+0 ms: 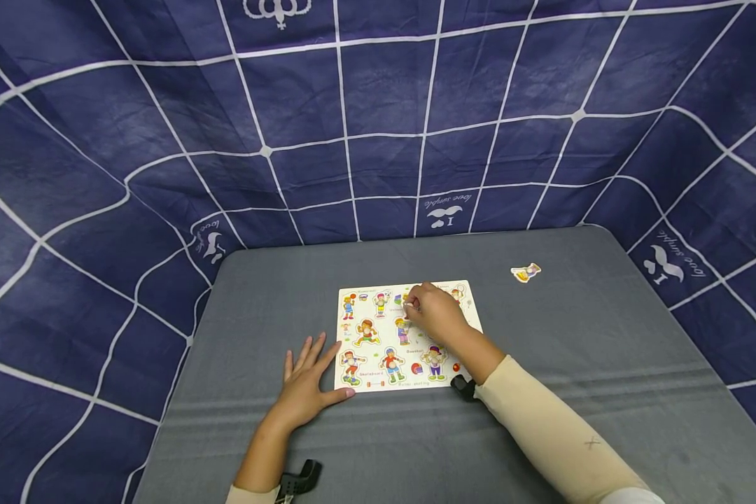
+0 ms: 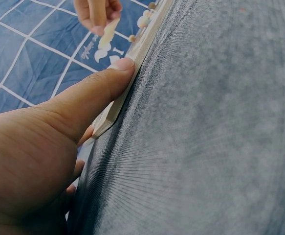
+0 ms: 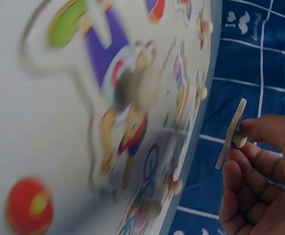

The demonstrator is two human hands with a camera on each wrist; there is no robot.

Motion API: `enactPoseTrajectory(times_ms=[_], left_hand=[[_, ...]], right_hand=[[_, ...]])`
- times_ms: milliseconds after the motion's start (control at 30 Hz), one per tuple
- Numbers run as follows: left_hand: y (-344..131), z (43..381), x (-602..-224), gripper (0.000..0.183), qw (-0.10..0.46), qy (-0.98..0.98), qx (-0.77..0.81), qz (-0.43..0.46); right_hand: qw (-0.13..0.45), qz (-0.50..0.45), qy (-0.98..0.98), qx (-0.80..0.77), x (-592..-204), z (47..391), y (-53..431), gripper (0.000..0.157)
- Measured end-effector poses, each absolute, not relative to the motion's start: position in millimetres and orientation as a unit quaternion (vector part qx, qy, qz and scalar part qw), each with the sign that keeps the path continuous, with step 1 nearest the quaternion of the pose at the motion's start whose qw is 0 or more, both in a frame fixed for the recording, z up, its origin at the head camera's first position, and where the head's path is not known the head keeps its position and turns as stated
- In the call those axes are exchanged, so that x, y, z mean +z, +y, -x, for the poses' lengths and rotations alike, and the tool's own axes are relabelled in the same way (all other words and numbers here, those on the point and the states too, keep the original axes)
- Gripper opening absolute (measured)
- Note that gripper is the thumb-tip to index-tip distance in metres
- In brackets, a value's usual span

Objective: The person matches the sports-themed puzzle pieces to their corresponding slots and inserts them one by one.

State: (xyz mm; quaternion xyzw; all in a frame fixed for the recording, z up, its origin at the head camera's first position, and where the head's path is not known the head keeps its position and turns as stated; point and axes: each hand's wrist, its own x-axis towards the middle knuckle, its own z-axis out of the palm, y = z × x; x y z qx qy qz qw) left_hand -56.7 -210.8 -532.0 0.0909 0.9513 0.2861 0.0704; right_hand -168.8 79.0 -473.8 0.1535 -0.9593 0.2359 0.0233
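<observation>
A white wooden peg puzzle board (image 1: 384, 343) with pictures of children playing sports lies on the table. My left hand (image 1: 309, 385) rests at its left side, fingers spread and fairly straight. In the left wrist view, the thumb (image 2: 115, 76) presses on the board's edge. Over the far part of the board, my right hand (image 1: 437, 311) pinches a puzzle piece (image 3: 231, 132) by its small round knob. The right wrist view shows this thin piece edge-on, raised off the board; its picture is hidden there. Several knobbed pieces, such as the skateboarder (image 1: 351, 367), sit in the board.
A loose puzzle piece (image 1: 526, 272) lies on the grey table cloth (image 1: 573, 329), to the right beyond the board. Blue cloth (image 1: 384, 91) with white grid lines hangs around the back and sides of the table.
</observation>
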Motion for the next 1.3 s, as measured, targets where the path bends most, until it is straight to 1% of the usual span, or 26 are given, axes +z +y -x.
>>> enactPoseTrajectory(times_ms=[233,500,700,833,967,1300], left_hand=[[-210,57,-532,0.100,0.070,0.951,0.287,-0.089],[-209,58,-534,0.099,0.054,0.951,0.291,-0.093],[-209,58,-534,0.098,0.044,0.951,0.290,-0.095],[-209,58,-534,0.098,0.049,0.952,0.287,-0.093],[-210,58,-533,0.098,0.055,0.953,0.285,-0.091],[-211,58,-534,0.098,0.051,0.952,0.286,-0.097]], right_hand=[[0.025,-0.172,-0.956,0.235,-471,172,61,0.013],[0.007,-0.183,-0.953,0.242,-472,177,44,0.012],[0.015,-0.195,-0.951,0.241,-469,183,29,0.012],[0.018,-0.207,-0.948,0.239,-468,186,19,0.009],[0.022,-0.220,-0.947,0.233,-469,190,10,0.010],[0.008,-0.229,-0.949,0.215,-473,198,-13,0.011]])
